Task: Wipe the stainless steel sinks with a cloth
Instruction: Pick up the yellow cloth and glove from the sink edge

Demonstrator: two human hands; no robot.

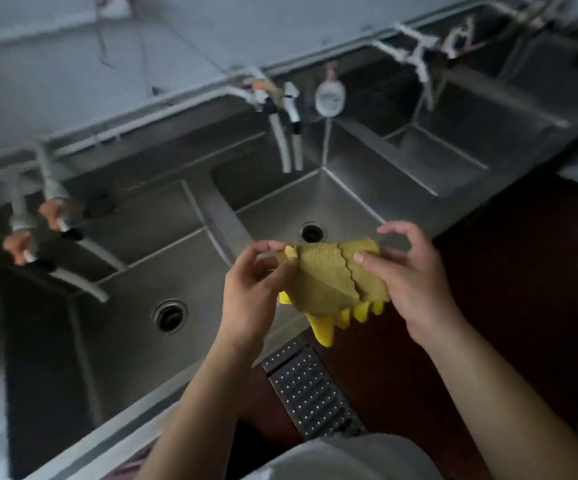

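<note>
Dim kitchen, long row of stainless steel sinks (332,202) along the wall. Both arms are raised over the front edge, left hand (249,292) and right hand (408,275) each pinching an end of a folded yellow cloth (329,282) held between them above the middle basin. It's waffle-textured with a wavy edge, brighter yellow bits hanging underneath, no readable writing anywhere.

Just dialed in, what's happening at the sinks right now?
A person stands at a row of stainless steel sinks, holding a folded yellow cloth in the air above the front edge of the middle basin. The left hand pinches the cloth's left corner and the right hand grips its right side, as if folding or arranging it. The cloth is not touching any sink surface. The drains are open, and no water is visibly running from the taps.
</note>
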